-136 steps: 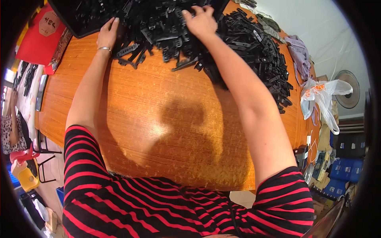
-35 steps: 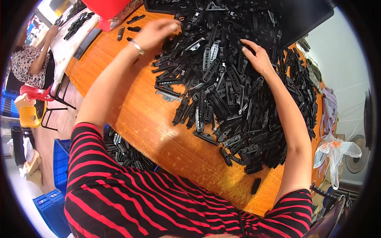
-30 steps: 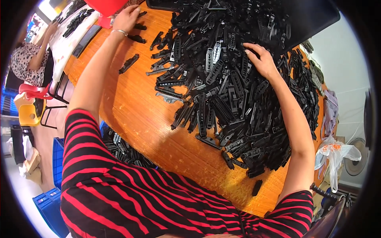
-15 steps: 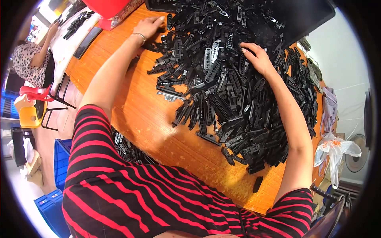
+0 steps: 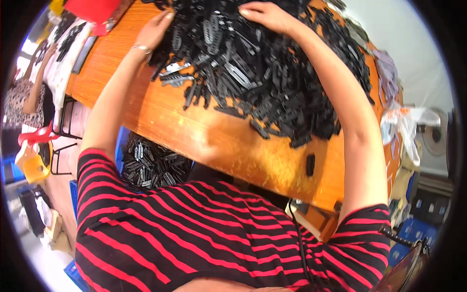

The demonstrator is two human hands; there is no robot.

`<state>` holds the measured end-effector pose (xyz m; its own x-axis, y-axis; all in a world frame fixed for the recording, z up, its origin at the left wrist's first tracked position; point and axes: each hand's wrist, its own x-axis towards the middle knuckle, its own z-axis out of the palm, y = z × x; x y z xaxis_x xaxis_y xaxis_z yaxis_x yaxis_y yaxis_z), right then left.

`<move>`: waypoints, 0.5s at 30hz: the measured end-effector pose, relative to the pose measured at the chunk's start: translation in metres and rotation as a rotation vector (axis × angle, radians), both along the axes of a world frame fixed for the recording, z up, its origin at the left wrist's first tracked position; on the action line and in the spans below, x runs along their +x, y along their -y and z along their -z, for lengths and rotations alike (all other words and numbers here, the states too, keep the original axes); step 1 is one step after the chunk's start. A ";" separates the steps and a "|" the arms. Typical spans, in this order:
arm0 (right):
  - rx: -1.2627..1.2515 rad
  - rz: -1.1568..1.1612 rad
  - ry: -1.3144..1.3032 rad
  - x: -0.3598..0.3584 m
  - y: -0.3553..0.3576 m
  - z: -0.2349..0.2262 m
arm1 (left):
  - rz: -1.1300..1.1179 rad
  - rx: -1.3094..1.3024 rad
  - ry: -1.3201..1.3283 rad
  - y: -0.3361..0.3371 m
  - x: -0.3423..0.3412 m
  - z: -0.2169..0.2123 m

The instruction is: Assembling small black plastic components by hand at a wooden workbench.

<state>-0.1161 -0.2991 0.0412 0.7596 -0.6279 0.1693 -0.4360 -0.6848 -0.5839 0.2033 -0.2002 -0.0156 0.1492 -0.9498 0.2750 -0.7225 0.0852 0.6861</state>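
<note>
A large heap of black plastic strip-shaped parts covers the far side of the wooden table; a few pieces look grey and shiny. My left hand lies against the heap's left edge, its fingers stretched toward the parts. Across the top of the heap reaches my right hand, palm down with fingers extended, resting on the pieces. I see nothing gripped in either hand, though the undersides are hidden. One single black piece lies apart on the tabletop near its front edge.
Below the table's front edge, a blue crate holds more black parts. A red container stands at the far left. A person in a spotted top works at another table. A white plastic bag hangs at the right.
The view has shifted, so the heap sits higher and the black tray has left the picture. My right hand has moved left over the heap; my left hand has come nearer along its edge.
</note>
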 end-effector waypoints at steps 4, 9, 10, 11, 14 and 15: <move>-0.120 0.125 0.051 -0.024 -0.031 -0.021 | 0.140 -0.190 0.025 -0.077 -0.038 -0.015; -0.144 0.226 -0.048 -0.060 -0.122 -0.046 | 0.264 -0.399 0.353 -0.174 -0.111 -0.023; -0.140 0.225 -0.089 -0.059 -0.143 -0.046 | 0.269 -0.383 0.339 -0.185 -0.114 -0.020; -0.135 0.222 -0.130 -0.057 -0.165 -0.042 | 0.275 -0.366 0.325 -0.193 -0.117 -0.014; -0.336 0.243 -0.044 -0.073 -0.228 -0.015 | 0.297 -0.387 0.343 -0.203 -0.140 -0.006; -0.333 0.306 -0.070 -0.076 -0.247 -0.004 | 0.320 -0.378 0.372 -0.201 -0.146 -0.002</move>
<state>-0.1922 -0.0525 0.0450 0.5643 -0.7454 0.3548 -0.6783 -0.6637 -0.3154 0.0575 0.0009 -0.0134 -0.2976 -0.7582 0.5801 -0.8059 0.5253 0.2732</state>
